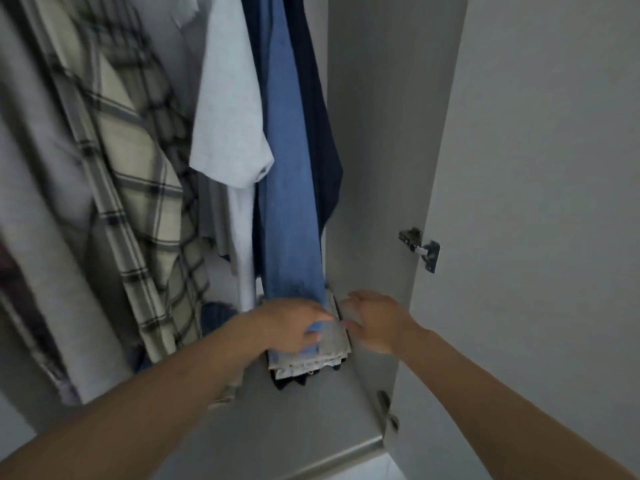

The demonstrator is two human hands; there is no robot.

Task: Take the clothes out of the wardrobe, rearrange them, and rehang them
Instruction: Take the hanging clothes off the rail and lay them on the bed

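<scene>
Inside the wardrobe hang a plaid shirt (138, 188), a white T-shirt (228, 126), a blue garment (291, 209) and a dark navy one (322, 133). A stack of folded clothes (322, 355) lies on the wardrobe floor (311, 417), under the blue garment's hem. My left hand (287, 327) lies on top of the stack, fingers bent over a blue fold. My right hand (377, 320) hovers just right of the stack with fingers spread, holding nothing; it looks blurred.
The grey wardrobe side wall (374, 168) stands right of the clothes. The open door (536, 202) with a metal hinge (420, 247) is at the right. More garments (38, 237) crowd the left side.
</scene>
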